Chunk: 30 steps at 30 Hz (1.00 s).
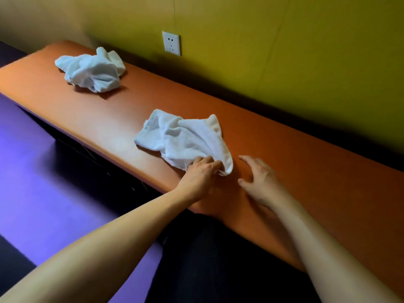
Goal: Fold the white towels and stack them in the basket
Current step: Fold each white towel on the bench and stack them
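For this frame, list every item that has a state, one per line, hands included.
Near towel: crumpled, unfolded, lying on the orange bench, one corner gripped.
Far towel: crumpled heap, untouched, on the bench.
Left hand: closed on the near towel's corner.
Right hand: open, fingers spread, holding nothing, beside the towel.
Wall socket: nothing plugged in.
Basket: not in view.

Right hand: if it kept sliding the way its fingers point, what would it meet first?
Probably the near towel. The right hand is open, fingers aimed up-left at the corner the left hand grips. Depth is hard to judge.
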Each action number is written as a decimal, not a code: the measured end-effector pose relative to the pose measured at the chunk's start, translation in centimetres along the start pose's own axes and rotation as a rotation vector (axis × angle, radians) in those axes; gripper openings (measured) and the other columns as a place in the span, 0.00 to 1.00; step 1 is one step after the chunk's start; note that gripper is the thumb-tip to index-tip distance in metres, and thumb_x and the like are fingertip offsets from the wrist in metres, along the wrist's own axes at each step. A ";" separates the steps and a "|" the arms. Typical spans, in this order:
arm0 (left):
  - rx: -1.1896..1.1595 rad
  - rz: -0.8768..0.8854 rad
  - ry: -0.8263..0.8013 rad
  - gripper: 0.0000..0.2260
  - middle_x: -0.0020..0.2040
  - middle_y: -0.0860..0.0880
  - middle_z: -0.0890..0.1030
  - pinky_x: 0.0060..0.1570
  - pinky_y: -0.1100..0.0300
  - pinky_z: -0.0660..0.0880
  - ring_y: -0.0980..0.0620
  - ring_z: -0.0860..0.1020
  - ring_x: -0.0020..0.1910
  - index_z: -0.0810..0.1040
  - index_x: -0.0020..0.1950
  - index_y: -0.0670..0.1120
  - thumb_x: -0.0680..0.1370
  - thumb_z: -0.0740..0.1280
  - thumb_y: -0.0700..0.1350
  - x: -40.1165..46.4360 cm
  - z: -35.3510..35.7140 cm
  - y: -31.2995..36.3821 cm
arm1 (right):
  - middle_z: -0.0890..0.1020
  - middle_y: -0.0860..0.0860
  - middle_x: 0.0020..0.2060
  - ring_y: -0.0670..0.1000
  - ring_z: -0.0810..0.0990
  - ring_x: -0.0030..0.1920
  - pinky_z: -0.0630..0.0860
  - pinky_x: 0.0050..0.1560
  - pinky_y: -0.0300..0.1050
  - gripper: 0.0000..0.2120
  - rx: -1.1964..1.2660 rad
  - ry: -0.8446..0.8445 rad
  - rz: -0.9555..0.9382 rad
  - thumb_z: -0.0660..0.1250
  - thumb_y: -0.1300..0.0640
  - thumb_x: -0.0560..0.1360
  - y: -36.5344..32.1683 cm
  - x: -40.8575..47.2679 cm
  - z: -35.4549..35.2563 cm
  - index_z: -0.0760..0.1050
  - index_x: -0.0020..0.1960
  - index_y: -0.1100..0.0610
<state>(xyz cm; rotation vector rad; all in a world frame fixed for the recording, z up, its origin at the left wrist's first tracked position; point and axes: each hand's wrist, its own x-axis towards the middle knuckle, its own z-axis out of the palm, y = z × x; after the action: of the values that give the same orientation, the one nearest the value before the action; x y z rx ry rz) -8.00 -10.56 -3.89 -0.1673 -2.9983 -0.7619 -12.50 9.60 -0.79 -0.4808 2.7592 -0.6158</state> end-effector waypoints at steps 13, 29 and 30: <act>0.050 0.205 0.064 0.16 0.46 0.47 0.76 0.46 0.45 0.69 0.41 0.72 0.43 0.75 0.56 0.50 0.78 0.50 0.50 -2.9 -0.8 14.0 | 0.82 0.46 0.53 0.54 0.79 0.56 0.73 0.55 0.51 0.08 0.176 0.418 -0.083 0.70 0.54 0.75 6.0 -8.8 -3.2 0.75 0.53 0.46; -0.121 0.293 0.432 0.11 0.40 0.48 0.77 0.40 0.52 0.69 0.43 0.74 0.39 0.76 0.58 0.48 0.82 0.55 0.41 -0.2 -18.3 24.2 | 0.80 0.53 0.44 0.59 0.80 0.46 0.68 0.40 0.49 0.09 0.029 0.491 -0.053 0.71 0.52 0.75 4.9 -15.8 -18.8 0.72 0.49 0.52; -0.135 0.287 0.447 0.11 0.40 0.48 0.77 0.38 0.53 0.68 0.44 0.74 0.39 0.76 0.58 0.48 0.82 0.56 0.41 -0.2 -19.2 24.4 | 0.80 0.56 0.47 0.62 0.80 0.49 0.71 0.43 0.51 0.09 -0.057 0.538 -0.008 0.69 0.55 0.75 6.0 -16.1 -19.3 0.72 0.53 0.54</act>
<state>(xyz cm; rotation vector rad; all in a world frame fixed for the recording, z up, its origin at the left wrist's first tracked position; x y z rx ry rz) -4.67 1.54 24.53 -0.3680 -2.4382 -0.8374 -5.79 27.70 16.46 -0.3810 3.2883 -0.7626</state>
